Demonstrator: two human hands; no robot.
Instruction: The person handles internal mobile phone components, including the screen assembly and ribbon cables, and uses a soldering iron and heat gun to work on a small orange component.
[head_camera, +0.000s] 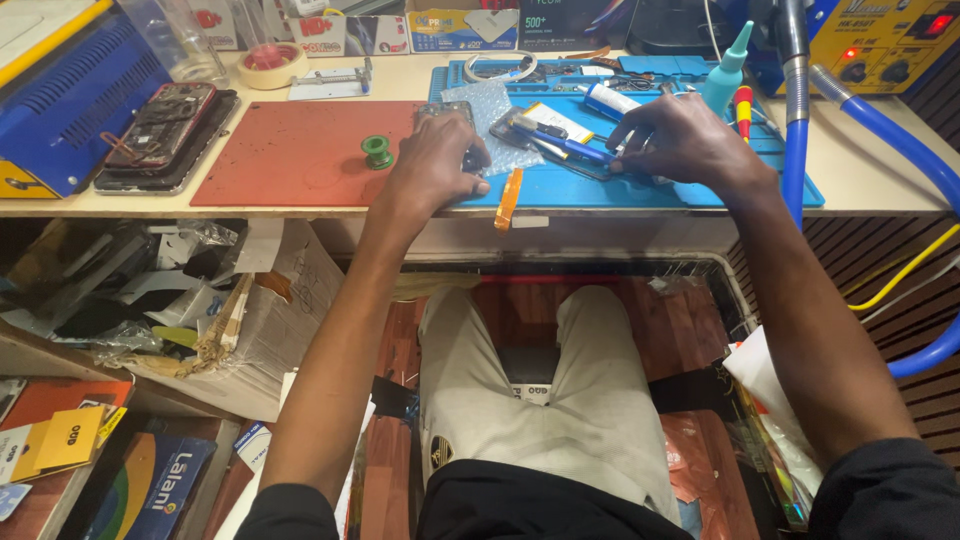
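Blue rubber mat (700, 190) is lying across the upper right of the table (860, 150), with a red mat (290, 160) adjoining it at upper centre. The left hand (435, 160) is resting at the seam between the two mats, its grip pressed down on a small phone (452, 110) that is mostly hidden beneath the fingers; only the phone's far edge is showing. The right hand (685, 140) is sitting palm down on the blue mat, right of centre in the upper frame, fingertips bearing on a flat part under them; whether the grip is pinching that part or only pressing on it cannot be told. A blue-handled tool (560, 143) is lying between the two hands, just beside a sheet of bubble wrap (480, 100). An orange pry tool (509, 198) is overhanging the table's front edge, near the left hand. A green spool (377, 151) is standing on the red mat, left of that hand. An opened phone (165, 125) is lying at upper left, well apart. A teal-tipped bottle (728, 72) is standing beyond the right hand.
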